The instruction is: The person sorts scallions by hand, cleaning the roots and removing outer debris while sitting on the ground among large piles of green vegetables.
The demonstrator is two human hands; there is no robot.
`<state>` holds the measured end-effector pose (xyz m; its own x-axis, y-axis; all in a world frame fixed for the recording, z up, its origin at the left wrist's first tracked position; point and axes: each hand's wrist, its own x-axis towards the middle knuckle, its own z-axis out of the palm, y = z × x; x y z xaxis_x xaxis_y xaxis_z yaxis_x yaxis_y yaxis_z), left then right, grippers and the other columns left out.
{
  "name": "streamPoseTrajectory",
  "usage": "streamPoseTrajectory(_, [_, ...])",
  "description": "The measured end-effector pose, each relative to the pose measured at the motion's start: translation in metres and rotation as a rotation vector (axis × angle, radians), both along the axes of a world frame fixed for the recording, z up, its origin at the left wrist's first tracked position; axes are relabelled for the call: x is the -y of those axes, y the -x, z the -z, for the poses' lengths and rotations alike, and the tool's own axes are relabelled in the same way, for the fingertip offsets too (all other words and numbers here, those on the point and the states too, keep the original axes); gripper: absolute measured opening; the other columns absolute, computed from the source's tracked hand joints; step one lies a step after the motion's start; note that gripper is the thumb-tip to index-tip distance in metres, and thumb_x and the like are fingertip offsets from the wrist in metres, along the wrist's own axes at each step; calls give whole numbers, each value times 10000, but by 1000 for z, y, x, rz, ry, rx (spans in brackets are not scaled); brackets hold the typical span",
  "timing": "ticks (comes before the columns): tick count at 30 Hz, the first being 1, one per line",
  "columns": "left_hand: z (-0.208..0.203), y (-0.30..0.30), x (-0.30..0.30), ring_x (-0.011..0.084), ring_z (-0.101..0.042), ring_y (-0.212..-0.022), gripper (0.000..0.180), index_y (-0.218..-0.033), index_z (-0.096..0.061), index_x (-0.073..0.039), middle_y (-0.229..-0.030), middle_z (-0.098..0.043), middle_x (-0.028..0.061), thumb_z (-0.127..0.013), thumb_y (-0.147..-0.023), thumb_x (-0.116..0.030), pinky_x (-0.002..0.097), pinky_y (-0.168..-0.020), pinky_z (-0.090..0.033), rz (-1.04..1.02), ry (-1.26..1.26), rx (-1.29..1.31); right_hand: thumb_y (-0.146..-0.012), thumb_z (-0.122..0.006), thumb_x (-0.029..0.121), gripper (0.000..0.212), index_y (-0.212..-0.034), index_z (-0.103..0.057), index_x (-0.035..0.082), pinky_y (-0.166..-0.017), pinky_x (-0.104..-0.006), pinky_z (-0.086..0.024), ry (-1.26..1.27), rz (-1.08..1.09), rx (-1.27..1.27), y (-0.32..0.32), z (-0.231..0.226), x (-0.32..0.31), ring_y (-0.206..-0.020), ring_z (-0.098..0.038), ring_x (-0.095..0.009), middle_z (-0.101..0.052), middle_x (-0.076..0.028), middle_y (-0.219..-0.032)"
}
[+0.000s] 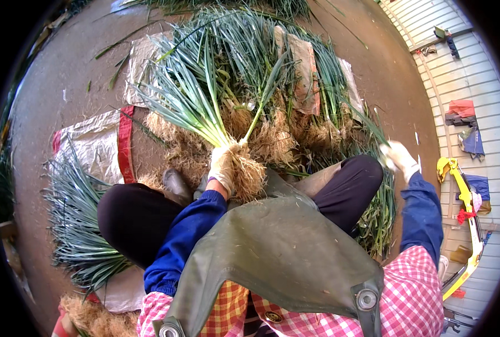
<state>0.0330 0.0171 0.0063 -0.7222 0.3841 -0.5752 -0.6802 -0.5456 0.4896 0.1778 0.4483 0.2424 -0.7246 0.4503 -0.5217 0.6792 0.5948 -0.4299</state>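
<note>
My left hand (223,164) has its gloved fingers (219,171) clenched round a bunch of green onions (196,106), gripping right where the pale stems meet the roots (249,174), I'd say because that's the firm bit and it keeps the whole bundle together. The bunch sits just above my knees in front of me, long axis running from the root clump near my lap up and away to the left, leaf tips fanning out over the big pile of onions (295,112) on the ground. My right hand (398,157) is out to the side past my right knee, gloved too, wrapped on something thin, but honestly can't tell what, or how tight. Green apron (283,253) covers my lap, more onions (76,224) are laid on a sack (95,143) to my left.
</note>
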Motion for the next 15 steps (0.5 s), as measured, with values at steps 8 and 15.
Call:
streamPoseTrajectory(8, [-12,-4,13,241,-631,-674,176,-952,-571,37,-808,-642,134,-558,-805,-59,336,-617,-536,13,27,-24,-858,-639,271,308,-1075,-617,52,-741,-310,-484,-69,-10,-157,47,38,93,-821,-605,-180,-641,-72,-955])
streamPoseTrajectory(15, [-9,-7,10,162,-563,-556,103,-873,-590,-25,-689,-581,40,-615,-778,-55,277,-494,-459,36,170,-141,-896,-559,371,315,-974,-648,79,-354,-205,-291,913,99,140,147,201,278,-407,-425,-94,-592,-31,-636])
